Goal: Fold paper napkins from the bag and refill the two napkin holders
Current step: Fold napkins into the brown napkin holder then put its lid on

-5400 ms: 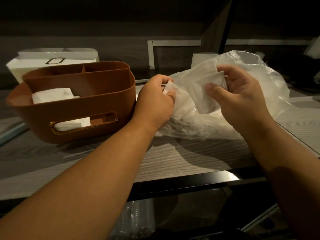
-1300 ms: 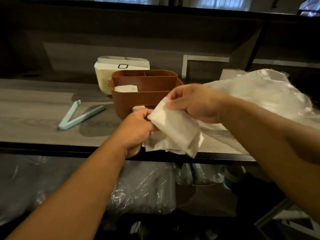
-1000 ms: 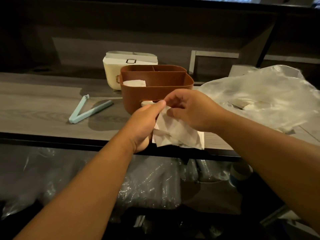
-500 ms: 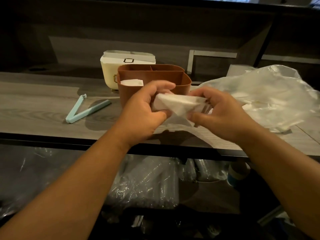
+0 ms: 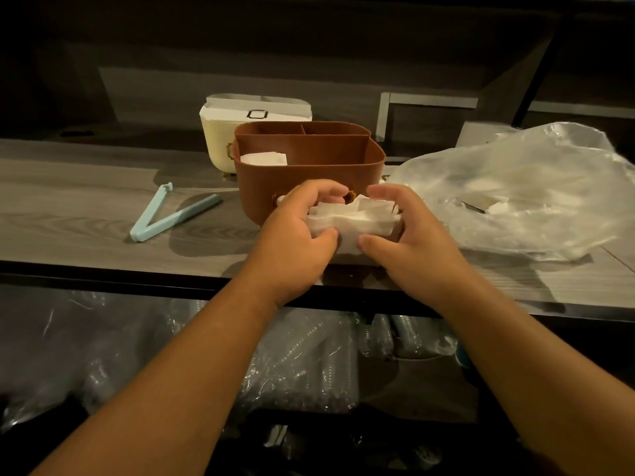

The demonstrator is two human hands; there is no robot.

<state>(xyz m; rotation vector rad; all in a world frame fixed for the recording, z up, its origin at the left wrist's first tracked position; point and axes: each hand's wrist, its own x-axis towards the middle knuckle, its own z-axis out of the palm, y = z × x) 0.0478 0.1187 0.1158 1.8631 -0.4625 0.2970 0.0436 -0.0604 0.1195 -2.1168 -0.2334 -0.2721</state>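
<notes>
A white paper napkin (image 5: 354, 219) is held between both hands just above the wooden counter, in front of the brown napkin holder (image 5: 309, 166). My left hand (image 5: 295, 231) grips its left end with fingers over the top and thumb underneath. My right hand (image 5: 409, 231) grips its right end the same way. The brown holder has some white napkins (image 5: 264, 159) in its left compartment. Behind it stands a cream-white napkin holder (image 5: 223, 132). The clear plastic bag (image 5: 525, 190) with more napkins lies on the right.
A light blue bag clip (image 5: 168, 216) lies open on the counter (image 5: 68, 201) to the left. The counter's dark front edge runs just under my wrists. Below it are clear plastic packs (image 5: 302, 369) on a lower shelf.
The napkin has come out of the bag and been gathered into a narrower folded strip. Both hands have dropped lower toward the counter, closing on its two ends.
</notes>
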